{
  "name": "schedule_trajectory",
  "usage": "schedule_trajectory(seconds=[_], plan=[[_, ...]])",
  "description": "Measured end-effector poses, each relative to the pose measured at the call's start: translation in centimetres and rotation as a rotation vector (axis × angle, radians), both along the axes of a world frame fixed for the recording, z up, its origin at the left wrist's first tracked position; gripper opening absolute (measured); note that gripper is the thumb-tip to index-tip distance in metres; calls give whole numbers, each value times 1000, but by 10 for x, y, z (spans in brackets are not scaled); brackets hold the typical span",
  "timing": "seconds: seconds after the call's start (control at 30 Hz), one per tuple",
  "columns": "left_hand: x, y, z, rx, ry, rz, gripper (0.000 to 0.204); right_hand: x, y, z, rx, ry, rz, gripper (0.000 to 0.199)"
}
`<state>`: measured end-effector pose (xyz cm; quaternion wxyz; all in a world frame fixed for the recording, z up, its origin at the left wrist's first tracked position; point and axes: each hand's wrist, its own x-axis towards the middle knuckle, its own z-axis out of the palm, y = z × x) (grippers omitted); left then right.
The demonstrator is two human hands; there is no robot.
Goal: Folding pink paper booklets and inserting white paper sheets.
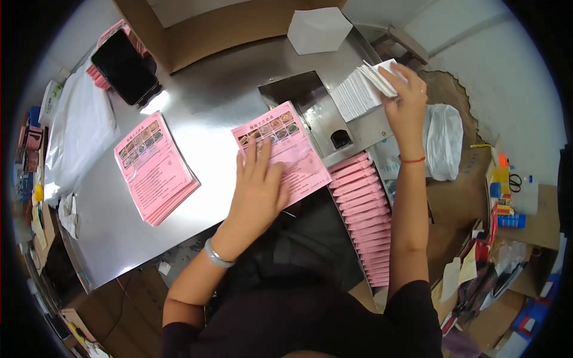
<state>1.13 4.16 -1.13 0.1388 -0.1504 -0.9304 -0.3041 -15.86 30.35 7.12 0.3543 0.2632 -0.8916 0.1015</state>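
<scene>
At centre, the left hand (256, 185) is resting flat on a pink sheet (307, 171); upper right, the right hand (408, 95) is grasping white slips (382, 83). Lower right, pink packets (365, 224) are already forming a row; left, a pink stack (158, 170) is seemingly remaining.

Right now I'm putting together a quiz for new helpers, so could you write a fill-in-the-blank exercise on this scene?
1. The printed sheet under the left hand is coloured ____.
2. The right hand grips slips coloured ____.
3. The wrist wearing the grey bracelet is the person's ____ one.
4. The thin band around the other wrist is coloured ____.

Missing words: pink; white; left; red.
</scene>
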Motion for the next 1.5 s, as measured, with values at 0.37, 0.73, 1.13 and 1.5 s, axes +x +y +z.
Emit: schedule_trajectory(seconds=[0.37, 0.73, 1.13, 1.5], plan=[[7, -27, 12, -89, -44, 149, 40, 93, -136, -59, 98, -228, 372, 22], [-15, -31, 33, -275, -145, 148, 63, 28, -46, -16, -4, -95, -118, 23], [4, -16, 15, -255, -23, 53, 53, 36, -12, 8, -146, -259, 50, 31], [-24, -19, 29, 148, -122, -209, 67, 87, -120, -55, 156, -391, 313, 20]])
